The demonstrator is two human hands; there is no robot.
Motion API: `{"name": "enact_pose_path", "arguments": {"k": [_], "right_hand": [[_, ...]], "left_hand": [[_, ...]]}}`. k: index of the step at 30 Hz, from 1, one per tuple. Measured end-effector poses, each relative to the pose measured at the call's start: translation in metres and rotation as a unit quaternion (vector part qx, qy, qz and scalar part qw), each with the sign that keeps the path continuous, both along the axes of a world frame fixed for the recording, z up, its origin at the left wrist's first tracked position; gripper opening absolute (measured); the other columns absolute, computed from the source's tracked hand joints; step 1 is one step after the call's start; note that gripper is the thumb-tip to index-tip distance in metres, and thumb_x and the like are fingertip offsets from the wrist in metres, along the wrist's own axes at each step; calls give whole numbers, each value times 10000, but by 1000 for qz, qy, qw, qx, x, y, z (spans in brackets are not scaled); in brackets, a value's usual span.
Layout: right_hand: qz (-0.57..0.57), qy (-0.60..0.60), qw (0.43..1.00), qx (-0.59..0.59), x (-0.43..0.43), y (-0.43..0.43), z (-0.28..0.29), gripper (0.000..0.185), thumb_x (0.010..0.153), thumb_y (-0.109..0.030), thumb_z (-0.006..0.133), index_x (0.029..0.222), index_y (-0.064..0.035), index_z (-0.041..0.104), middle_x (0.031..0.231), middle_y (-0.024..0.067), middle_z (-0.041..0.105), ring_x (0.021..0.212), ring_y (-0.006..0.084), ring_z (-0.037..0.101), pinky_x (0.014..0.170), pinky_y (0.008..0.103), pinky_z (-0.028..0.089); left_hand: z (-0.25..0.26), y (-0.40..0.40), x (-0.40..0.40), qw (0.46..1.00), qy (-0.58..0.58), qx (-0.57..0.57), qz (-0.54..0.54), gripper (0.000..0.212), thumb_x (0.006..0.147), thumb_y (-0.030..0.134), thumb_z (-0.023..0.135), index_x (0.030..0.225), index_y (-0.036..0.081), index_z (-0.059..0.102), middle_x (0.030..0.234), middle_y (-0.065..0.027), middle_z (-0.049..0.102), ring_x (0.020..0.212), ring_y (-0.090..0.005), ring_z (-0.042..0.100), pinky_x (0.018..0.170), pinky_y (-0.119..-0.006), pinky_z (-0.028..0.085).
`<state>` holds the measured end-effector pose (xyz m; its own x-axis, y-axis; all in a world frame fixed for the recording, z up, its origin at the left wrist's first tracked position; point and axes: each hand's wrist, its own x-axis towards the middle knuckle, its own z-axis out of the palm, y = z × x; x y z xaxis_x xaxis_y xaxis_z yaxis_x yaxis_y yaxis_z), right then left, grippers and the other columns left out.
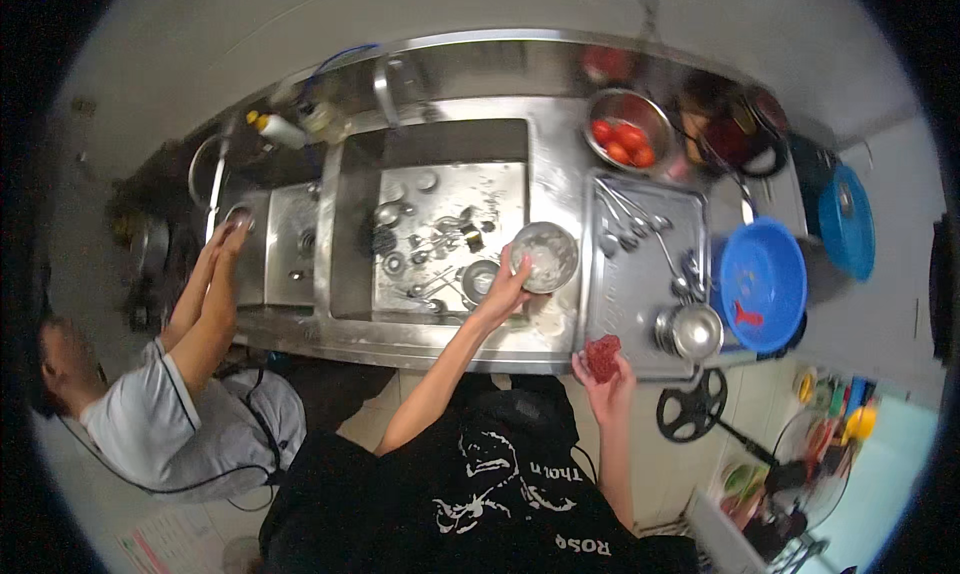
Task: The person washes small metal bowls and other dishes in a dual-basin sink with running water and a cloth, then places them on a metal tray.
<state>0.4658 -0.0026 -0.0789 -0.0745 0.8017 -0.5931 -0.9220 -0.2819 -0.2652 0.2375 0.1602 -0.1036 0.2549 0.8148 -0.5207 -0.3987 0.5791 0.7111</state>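
My left hand [511,283] grips a round metal bowl [551,255] by its side, over the right rim of the large sink basin. The inside of the bowl looks whitish and wet. In my right hand [609,383] is a dark red scrubbing sponge [602,356], held near the counter's front edge, apart from the bowl. The stainless steel sink [431,148] has several ladles, small cups and other metal pieces lying on its floor. Among them is a small metal bowl [478,280], partly behind my left forearm.
A metal tray [630,289] on the right bears ladles and stacked metal bowls [694,332]. Behind it stands a bowl of tomatoes [628,135]; a blue plastic basin [765,274] sits farther right. A co-worker [172,401] has both hands at the left sink. A faucet [386,90] rises behind.
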Motion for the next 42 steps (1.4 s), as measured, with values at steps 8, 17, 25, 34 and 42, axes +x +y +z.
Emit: {"name": "enact_pose_path", "arguments": {"k": [8,17,25,34,42], "right_hand": [[396,-386,812,187,-200,283,-18,455,977,-168,533,1424,-128,461,1224,97,636,1014,176,658,805,303,558],[327,-716,488,377,-344,490,-109,573,879,-186,575,1443,-118,504,887,189,699,793,222,678,749,360,534],[424,-637,536,357,-303,494,-108,366,930,-232,530,1239,-99,675,963,111,732,838,181,674,794,323,511],[415,-574,686,169,-186,411,-123,379,1026,-262,410,1074,-80,740,895,25,721,742,87,613,635,256,461],[462,-541,692,123,-206,353,-127,375,1011,-271,423,1034,-69,738,829,14,702,699,90,607,592,257,456]], "left_hand": [[-43,-22,-216,987,39,11,158,614,1038,299,525,1518,207,153,1464,-135,375,1279,-272,470,967,-482,503],[-114,23,-265,991,49,11,127,700,1020,332,545,1522,161,87,1419,-208,383,1042,-290,643,773,-420,614],[-99,59,-250,997,42,-23,65,688,1027,389,518,1506,137,93,1237,-216,513,755,-224,664,615,-323,565],[-132,99,-214,996,44,-16,72,740,1006,455,537,1521,160,94,1180,-222,545,628,-196,648,565,-292,536],[-155,108,-211,986,130,-63,84,673,1023,466,468,1530,185,126,1039,-207,626,589,-196,661,479,-305,573]]}}
